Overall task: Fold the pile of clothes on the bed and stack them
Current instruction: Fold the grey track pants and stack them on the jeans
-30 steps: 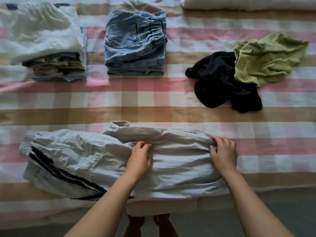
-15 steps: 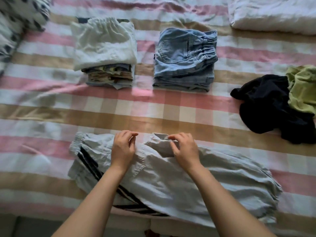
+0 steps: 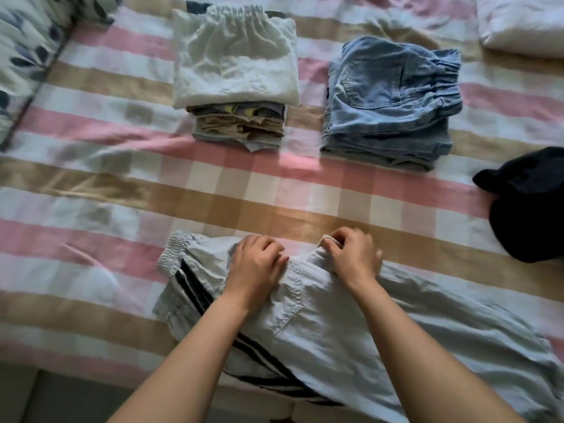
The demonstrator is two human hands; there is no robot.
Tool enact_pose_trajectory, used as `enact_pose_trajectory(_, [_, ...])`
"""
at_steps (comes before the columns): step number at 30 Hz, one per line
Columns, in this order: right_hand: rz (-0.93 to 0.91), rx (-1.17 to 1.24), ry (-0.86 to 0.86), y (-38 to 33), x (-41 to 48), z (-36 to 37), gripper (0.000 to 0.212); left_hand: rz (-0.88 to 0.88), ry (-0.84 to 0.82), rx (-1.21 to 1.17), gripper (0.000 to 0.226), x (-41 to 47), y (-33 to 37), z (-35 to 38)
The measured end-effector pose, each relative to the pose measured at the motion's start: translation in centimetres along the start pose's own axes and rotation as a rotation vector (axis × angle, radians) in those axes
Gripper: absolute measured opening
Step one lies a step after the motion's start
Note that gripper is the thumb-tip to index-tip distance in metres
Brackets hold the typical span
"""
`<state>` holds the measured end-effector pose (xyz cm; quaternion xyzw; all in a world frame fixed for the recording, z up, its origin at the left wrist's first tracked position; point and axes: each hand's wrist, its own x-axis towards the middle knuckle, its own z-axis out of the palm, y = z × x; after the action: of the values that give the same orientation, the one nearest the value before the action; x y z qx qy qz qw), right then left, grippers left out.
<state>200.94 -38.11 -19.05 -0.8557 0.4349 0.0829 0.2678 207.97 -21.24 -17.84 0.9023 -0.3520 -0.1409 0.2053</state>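
Note:
Pale grey trousers (image 3: 329,325) with dark side stripes lie across the near edge of the bed, elastic cuff at the left. My left hand (image 3: 256,267) grips the upper fabric edge with curled fingers. A little to the right, my right hand (image 3: 351,257) pinches a raised fold of the same edge. Beyond them stand two folded stacks: one topped by a white garment (image 3: 235,59) at the back left, and a blue denim stack (image 3: 390,99) at the back right. A crumpled black garment (image 3: 531,203) lies at the right edge.
The bed wears a pink, tan and white checked sheet (image 3: 274,190). A leaf-patterned pillow (image 3: 27,41) sits at the far left corner and a white pillow (image 3: 525,22) at the far right corner. The bed's near edge runs along the bottom left.
Both hands have slid left along the trousers' top edge toward the cuff end and now pinch it. The view has swung left, so the green garment has left the frame.

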Motion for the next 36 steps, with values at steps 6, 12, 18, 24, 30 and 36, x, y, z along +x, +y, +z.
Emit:
enact_pose_trajectory(6, [-0.5, 0.18, 0.118, -5.3, -5.6, 0.6, 0.011, -0.247, 0.363, -0.103, 0.02, -2.9, -3.8, -4.2])
enact_pose_trajectory(12, [-0.739, -0.027, -0.102, -10.1, -13.0, 5.8, 0.027, -0.883, 0.457, -0.425, 0.037, -7.2, -8.1, -4.9])
enact_pose_trajectory(18, [-0.549, -0.354, -0.217, -9.5, -13.8, 10.0, 0.043, -1.083, 0.403, -0.816, 0.03, -5.4, -9.7, -4.2])
enact_pose_trajectory(24, [-0.629, -0.121, 0.007, -9.4, -14.3, 7.1, 0.01, -1.03, 0.52, -1.057, 0.009, -7.5, -9.3, -5.7])
enact_pose_trajectory(30, [-0.792, -0.128, -0.058, -7.6, -18.8, 6.4, 0.022, -1.091, 0.507, -1.106, 0.01, -14.9, -9.4, -4.8])
enact_pose_trajectory(36, [-0.741, -0.417, -0.359, -7.3, -17.4, 7.7, 0.023, -1.065, 0.355, -0.831, 0.015, -15.1, -10.8, -2.4])
